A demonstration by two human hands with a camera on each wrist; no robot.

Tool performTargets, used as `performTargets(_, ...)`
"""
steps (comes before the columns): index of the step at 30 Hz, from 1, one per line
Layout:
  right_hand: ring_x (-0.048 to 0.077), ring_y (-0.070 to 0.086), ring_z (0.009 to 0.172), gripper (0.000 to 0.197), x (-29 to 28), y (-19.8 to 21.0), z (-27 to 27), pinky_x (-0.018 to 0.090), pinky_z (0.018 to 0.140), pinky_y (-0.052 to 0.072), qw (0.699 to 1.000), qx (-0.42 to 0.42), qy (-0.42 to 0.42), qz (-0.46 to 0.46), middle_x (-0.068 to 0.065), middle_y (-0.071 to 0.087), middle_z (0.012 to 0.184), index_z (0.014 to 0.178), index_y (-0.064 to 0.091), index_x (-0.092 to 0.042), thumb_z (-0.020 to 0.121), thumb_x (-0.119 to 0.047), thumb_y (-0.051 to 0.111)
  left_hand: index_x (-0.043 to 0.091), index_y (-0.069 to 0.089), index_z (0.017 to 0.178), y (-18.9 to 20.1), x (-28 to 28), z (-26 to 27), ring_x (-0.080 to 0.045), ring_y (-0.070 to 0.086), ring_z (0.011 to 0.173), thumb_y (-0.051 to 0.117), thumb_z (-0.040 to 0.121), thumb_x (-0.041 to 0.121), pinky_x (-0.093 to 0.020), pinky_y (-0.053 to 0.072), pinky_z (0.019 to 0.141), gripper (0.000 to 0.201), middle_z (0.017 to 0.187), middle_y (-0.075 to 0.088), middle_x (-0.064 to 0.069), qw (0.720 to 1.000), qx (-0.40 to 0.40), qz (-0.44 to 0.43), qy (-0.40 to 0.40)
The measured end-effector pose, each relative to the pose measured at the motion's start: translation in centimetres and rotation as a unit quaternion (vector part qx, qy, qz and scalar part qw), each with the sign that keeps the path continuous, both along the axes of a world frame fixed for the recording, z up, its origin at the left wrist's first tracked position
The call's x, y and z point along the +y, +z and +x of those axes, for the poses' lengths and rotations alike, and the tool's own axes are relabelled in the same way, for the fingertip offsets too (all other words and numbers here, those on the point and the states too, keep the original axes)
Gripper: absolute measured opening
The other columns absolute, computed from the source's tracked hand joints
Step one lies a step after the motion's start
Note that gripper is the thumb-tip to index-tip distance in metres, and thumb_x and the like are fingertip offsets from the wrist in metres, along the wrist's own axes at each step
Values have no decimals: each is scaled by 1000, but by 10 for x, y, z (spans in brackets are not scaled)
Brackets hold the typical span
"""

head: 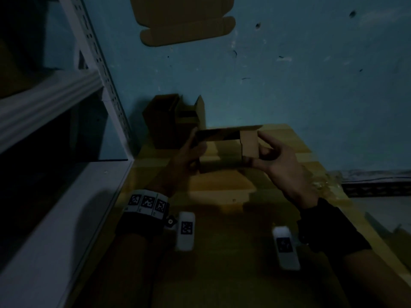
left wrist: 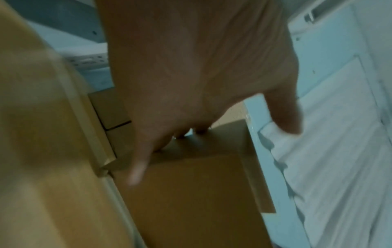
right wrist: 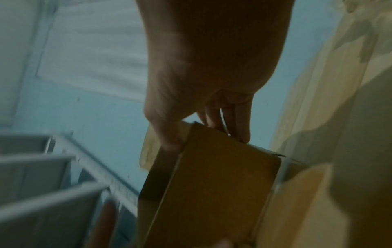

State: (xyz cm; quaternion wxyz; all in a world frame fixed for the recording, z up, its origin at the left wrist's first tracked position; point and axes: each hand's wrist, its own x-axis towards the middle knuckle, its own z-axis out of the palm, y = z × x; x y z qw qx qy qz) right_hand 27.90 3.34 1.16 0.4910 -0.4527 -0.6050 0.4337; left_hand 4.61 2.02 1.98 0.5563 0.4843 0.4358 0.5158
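Note:
A small brown cardboard box [head: 249, 143] is held in the air above the wooden table [head: 222, 192], between both hands. My left hand [head: 191, 150] grips its left end, fingers over the top edge and thumb on the near face. My right hand [head: 266, 154] pinches the right end panel, thumb below and fingers behind. In the left wrist view the box [left wrist: 191, 193] lies under my fingers [left wrist: 140, 167]. In the right wrist view the box [right wrist: 216, 184] hangs from thumb and fingers [right wrist: 239, 127]. The scene is dim.
Folded cardboard boxes [head: 169, 121] stand at the table's far end against the blue wall. A flat cardboard blank [head: 186, 21] is seen high on the wall. A white metal shelf rack [head: 66, 103] runs along the left. Crumpled plastic [head: 322, 183] lies by the right edge.

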Motion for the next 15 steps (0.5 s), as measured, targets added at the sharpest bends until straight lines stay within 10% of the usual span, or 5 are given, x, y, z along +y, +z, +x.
performTargets(5,13,68,100,89,-2,-8,-12,24,75,60,975,-193,-96,52,3,68,126,145,42,-22,71,-38,89,20,27,155,-5,1,6,13,49,114,69,86,-5,-8,51,76,84,137,40,16,985,165,54,-16)
performTargets(7,6,65,82,82,-1,-8,-13,11,58,54,975,-183,-121,45,8,70,122,142,42,-18,74,-27,88,17,30,153,-5,-1,7,29,45,96,65,84,-15,0,45,70,84,122,36,29,978,199,63,-19)
performTargets(9,-1,59,72,79,-1,-8,-14,8,49,48,974,-184,-124,42,12,70,119,142,42,-17,76,-16,85,19,31,153,-4,-2,6,17,40,110,62,82,-20,1,44,69,87,126,33,27,976,208,68,-17)
performTargets(15,8,60,91,67,-5,-6,-12,28,74,59,990,-119,-74,24,11,59,135,147,41,-21,88,-9,70,25,33,154,0,-1,-2,-19,42,129,55,81,-26,-16,55,61,91,162,17,7,977,203,66,1)
